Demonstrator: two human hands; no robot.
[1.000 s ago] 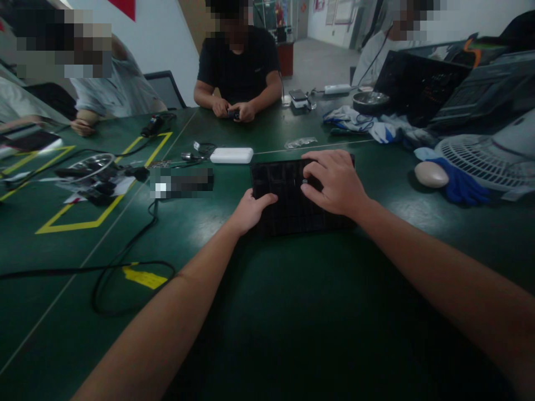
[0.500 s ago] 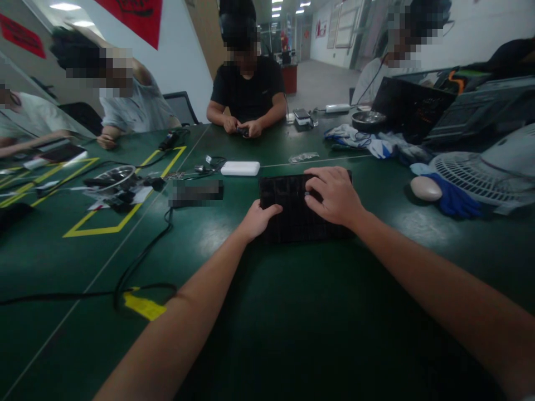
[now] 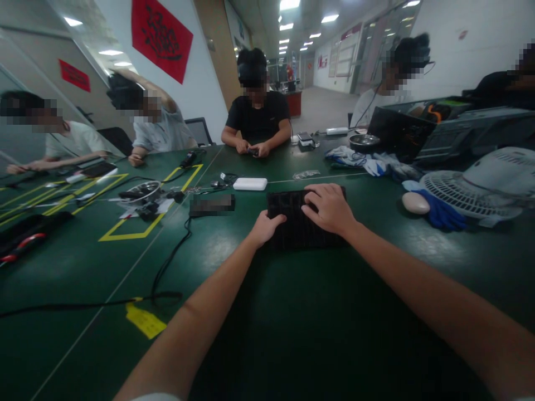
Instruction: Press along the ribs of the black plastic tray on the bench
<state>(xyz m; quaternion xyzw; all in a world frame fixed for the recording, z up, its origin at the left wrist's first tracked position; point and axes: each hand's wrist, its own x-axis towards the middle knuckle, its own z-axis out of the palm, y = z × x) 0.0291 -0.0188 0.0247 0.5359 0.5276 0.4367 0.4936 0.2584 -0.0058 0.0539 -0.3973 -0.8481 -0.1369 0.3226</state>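
A flat black rectangular clutch bag (image 3: 292, 233) with a creased, grid-like surface rests on the green table in front of me. My left hand (image 3: 267, 227) grips its left edge, thumb on top and the other fingers mostly hidden. Over the upper right part of the bag lies my right hand (image 3: 328, 207), its fingers bent and pressed on the surface near the top edge. Whether the right fingertips pinch a small part there cannot be made out.
Beyond the bag lie a white power bank (image 3: 249, 184) and a clear plastic wrapper (image 3: 306, 175). A black cable with a yellow tag (image 3: 145, 320) runs at left. At right are a beige oval object (image 3: 415, 203), a blue glove (image 3: 447, 218) and a fan (image 3: 453, 192). Several people sit around the table.
The view has tilted up and turned slightly left, so surroundings sit lower and more people show. Both hands stay on the clutch bag, with the right fingers only slightly shifted.
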